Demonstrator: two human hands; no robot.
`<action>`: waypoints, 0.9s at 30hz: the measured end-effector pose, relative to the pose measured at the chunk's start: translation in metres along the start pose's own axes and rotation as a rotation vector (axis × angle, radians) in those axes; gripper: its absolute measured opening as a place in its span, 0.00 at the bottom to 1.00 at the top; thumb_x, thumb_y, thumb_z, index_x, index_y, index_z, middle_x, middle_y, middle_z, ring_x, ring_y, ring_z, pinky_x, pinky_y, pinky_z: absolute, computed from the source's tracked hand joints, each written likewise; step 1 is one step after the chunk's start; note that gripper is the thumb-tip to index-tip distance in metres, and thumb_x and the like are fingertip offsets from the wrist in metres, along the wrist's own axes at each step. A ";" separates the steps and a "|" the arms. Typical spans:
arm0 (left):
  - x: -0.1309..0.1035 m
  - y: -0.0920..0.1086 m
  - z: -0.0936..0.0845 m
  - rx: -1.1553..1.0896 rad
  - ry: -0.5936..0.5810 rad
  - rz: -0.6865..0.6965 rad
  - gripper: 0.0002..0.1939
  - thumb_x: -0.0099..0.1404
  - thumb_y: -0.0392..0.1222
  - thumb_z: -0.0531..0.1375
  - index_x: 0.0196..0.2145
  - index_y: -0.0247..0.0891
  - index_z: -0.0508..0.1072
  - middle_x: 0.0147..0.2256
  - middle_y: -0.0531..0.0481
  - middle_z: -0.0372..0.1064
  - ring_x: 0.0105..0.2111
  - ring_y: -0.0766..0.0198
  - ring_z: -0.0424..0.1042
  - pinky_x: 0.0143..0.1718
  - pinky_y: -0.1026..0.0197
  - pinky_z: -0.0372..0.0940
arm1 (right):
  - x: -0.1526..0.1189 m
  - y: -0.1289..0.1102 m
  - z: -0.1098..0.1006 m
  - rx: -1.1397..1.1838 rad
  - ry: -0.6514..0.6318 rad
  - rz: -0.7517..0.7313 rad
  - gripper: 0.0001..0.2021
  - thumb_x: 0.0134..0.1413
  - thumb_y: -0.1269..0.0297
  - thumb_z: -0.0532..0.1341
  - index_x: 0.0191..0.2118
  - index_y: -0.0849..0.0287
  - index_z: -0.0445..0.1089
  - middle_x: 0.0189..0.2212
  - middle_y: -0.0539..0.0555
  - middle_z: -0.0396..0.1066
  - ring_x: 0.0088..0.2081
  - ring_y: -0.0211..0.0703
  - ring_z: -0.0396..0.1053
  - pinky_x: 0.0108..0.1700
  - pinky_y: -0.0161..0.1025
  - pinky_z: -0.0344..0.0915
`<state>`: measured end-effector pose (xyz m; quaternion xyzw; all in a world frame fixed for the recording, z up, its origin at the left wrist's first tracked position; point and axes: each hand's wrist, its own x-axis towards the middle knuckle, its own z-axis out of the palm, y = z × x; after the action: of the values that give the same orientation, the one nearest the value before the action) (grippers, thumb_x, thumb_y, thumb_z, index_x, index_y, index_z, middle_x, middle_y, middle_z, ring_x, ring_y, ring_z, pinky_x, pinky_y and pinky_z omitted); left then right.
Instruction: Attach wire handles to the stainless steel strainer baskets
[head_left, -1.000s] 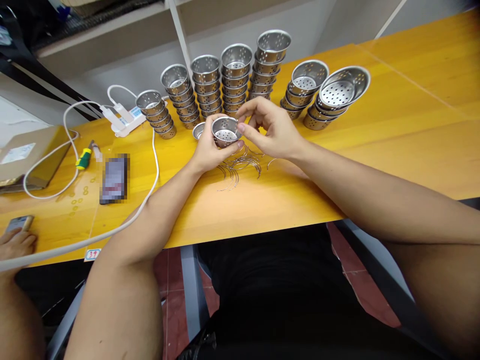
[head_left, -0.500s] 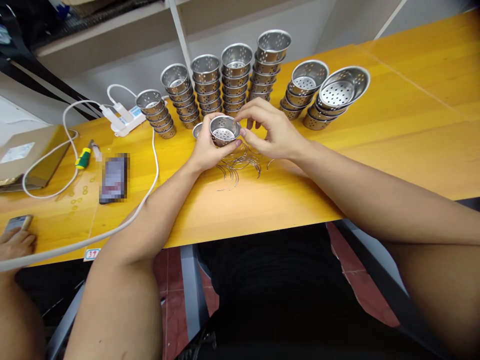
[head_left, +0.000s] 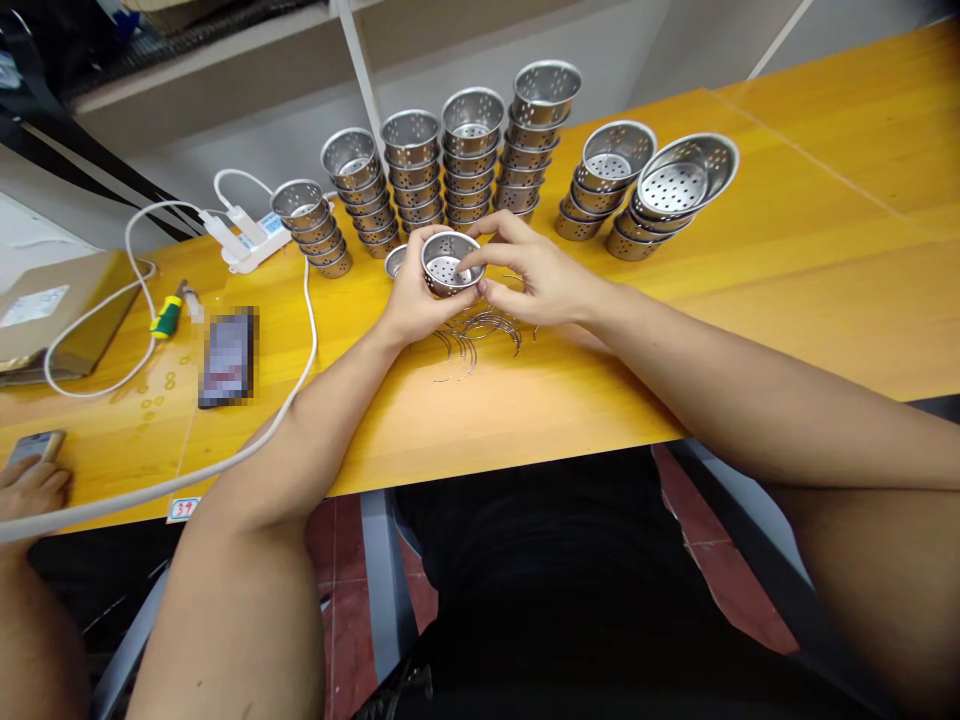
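My left hand (head_left: 411,298) is closed around a small perforated metal cup (head_left: 452,287), tilted so that its holed inside faces me. My right hand (head_left: 536,272) is at the cup's right side. Its index finger reaches over the rim into the cup, and its thumb presses near the outer rim, partly hidden. Below the hands, several thin curved wires (head_left: 491,325) lie loose on the table. Another metal cup (head_left: 394,262) shows partly behind my left hand.
Stacks of perforated cups (head_left: 470,180) line the back, with two leaning stacks (head_left: 667,190) to the right. A power strip (head_left: 259,243), white cable (head_left: 311,330), green-yellow screwdriver (head_left: 166,316), phone (head_left: 227,357) and cardboard box (head_left: 71,300) lie left. Another person's hand (head_left: 36,488) holds a phone.
My right hand has shifted slightly left and down, and its index finger has dipped from the rim into the cup. My left hand keeps its hold, with the cup barely moved.
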<state>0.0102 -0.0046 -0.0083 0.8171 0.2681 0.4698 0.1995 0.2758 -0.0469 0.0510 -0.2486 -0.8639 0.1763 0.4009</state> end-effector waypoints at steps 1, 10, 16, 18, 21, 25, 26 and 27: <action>0.000 -0.001 0.000 0.000 -0.006 0.007 0.54 0.73 0.79 0.75 0.81 0.56 0.57 0.65 0.44 0.74 0.68 0.45 0.82 0.76 0.35 0.77 | 0.000 0.001 0.001 0.007 -0.008 -0.008 0.17 0.74 0.47 0.73 0.60 0.46 0.88 0.71 0.64 0.76 0.75 0.75 0.74 0.83 0.78 0.68; 0.002 -0.003 0.003 0.057 0.031 0.096 0.59 0.66 0.88 0.74 0.78 0.55 0.58 0.66 0.43 0.72 0.65 0.45 0.85 0.70 0.39 0.83 | 0.003 -0.006 0.002 0.035 0.016 -0.020 0.37 0.67 0.32 0.79 0.72 0.46 0.80 0.72 0.65 0.77 0.75 0.77 0.73 0.83 0.77 0.69; 0.000 0.004 0.003 0.129 -0.046 0.142 0.63 0.71 0.89 0.69 0.84 0.53 0.48 0.73 0.36 0.67 0.76 0.36 0.77 0.82 0.31 0.74 | 0.003 -0.004 0.001 -0.051 0.035 0.039 0.49 0.64 0.32 0.81 0.81 0.47 0.71 0.73 0.66 0.74 0.75 0.81 0.71 0.82 0.76 0.69; -0.001 0.003 0.000 0.162 -0.070 0.122 0.59 0.75 0.86 0.67 0.85 0.56 0.47 0.76 0.36 0.65 0.78 0.36 0.75 0.83 0.30 0.72 | 0.000 0.002 -0.006 -0.121 0.026 0.125 0.48 0.65 0.34 0.81 0.81 0.48 0.70 0.73 0.67 0.72 0.75 0.82 0.71 0.82 0.77 0.69; -0.002 -0.001 -0.006 0.207 -0.055 0.076 0.54 0.78 0.84 0.65 0.84 0.59 0.48 0.78 0.37 0.64 0.77 0.38 0.77 0.79 0.32 0.76 | -0.007 0.018 -0.019 -0.201 0.016 0.249 0.46 0.66 0.38 0.81 0.81 0.50 0.70 0.73 0.68 0.69 0.75 0.84 0.71 0.82 0.78 0.68; -0.002 -0.002 -0.014 0.213 -0.042 0.066 0.46 0.81 0.79 0.64 0.82 0.59 0.55 0.78 0.37 0.64 0.77 0.36 0.75 0.77 0.31 0.77 | -0.018 0.045 -0.035 -0.271 0.062 0.299 0.43 0.67 0.44 0.82 0.78 0.52 0.71 0.70 0.70 0.70 0.73 0.83 0.70 0.81 0.78 0.68; -0.001 -0.001 -0.015 0.214 -0.046 0.062 0.44 0.81 0.78 0.64 0.82 0.58 0.57 0.79 0.37 0.64 0.78 0.36 0.74 0.77 0.30 0.77 | -0.021 0.050 -0.037 -0.294 0.066 0.305 0.41 0.67 0.45 0.82 0.77 0.54 0.72 0.69 0.71 0.71 0.73 0.83 0.70 0.80 0.78 0.69; -0.001 0.001 -0.016 0.219 -0.051 0.056 0.42 0.82 0.77 0.64 0.81 0.58 0.59 0.79 0.37 0.65 0.79 0.35 0.73 0.77 0.29 0.77 | -0.023 0.055 -0.039 -0.321 0.063 0.315 0.38 0.68 0.45 0.81 0.75 0.55 0.73 0.67 0.72 0.72 0.72 0.83 0.70 0.79 0.79 0.69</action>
<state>-0.0038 -0.0046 -0.0013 0.8528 0.2899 0.4220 0.1026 0.3350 -0.0114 0.0337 -0.4464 -0.8184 0.0893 0.3506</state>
